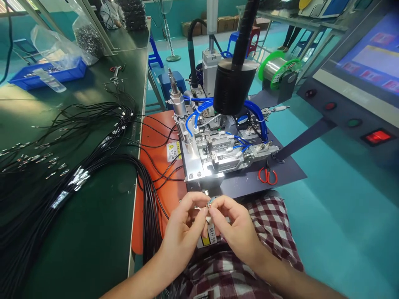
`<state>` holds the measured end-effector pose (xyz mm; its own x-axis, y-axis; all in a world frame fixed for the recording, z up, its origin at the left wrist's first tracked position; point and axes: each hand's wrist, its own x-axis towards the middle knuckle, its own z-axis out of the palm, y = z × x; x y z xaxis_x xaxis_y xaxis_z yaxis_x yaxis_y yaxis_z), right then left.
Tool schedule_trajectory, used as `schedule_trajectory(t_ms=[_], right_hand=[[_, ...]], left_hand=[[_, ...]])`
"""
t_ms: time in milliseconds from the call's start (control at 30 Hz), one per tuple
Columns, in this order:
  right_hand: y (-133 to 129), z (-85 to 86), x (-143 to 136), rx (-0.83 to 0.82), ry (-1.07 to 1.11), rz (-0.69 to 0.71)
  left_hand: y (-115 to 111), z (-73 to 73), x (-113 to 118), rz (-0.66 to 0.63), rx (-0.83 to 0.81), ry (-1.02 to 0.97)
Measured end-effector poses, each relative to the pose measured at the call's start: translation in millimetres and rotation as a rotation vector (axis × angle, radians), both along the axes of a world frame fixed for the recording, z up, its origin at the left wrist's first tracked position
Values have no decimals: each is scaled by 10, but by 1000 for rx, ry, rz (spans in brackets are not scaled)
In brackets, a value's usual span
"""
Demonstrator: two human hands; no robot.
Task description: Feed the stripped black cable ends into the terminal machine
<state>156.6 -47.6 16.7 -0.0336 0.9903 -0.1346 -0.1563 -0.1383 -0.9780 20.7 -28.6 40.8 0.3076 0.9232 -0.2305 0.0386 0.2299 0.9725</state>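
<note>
My left hand and my right hand meet above my lap, in front of the machine. Between their fingertips they pinch a small metal connector, partly hidden by the fingers. Whether a wire runs from it cannot be made out. Just beyond the hands stands the soldering machine, with metal slides, blue air tubes and a lit front edge. To the left of my left hand, a thick bundle of black cables hangs over the table edge, and several single wires run across the orange board.
Red-handled scissors lie on the machine's dark base plate. A control panel rises at right, near a green solder wire spool. On the green table are more cables, a blue tray and a bag of metal parts.
</note>
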Motion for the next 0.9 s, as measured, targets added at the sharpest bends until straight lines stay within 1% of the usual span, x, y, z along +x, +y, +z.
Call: schedule_trajectory(t_ms=[100, 200, 267, 367, 467, 567, 733, 900], right_hand=[[-16, -25, 9, 21, -97, -6], [-21, -42, 30, -1, -98, 31], [-21, -47, 29, -13, -102, 50], [-19, -52, -14, -14, -159, 32], [-19, -61, -78, -5, -215, 0], [-23, -69, -93, -5, -219, -4], [-7, -63, 53, -5, -188, 9], [48, -9, 138, -54, -94, -8]], left_hand=[[-2, -1, 18, 16, -87, -48], [27, -3, 18, 16, -204, -72], [42, -15, 20, 49, -253, -65], [54, -41, 29, 108, -308, -48], [66, -55, 33, 142, -336, -60], [76, -54, 27, 153, -354, -67], [78, -48, 34, 146, -379, -65], [70, -38, 61, 139, -343, -69]])
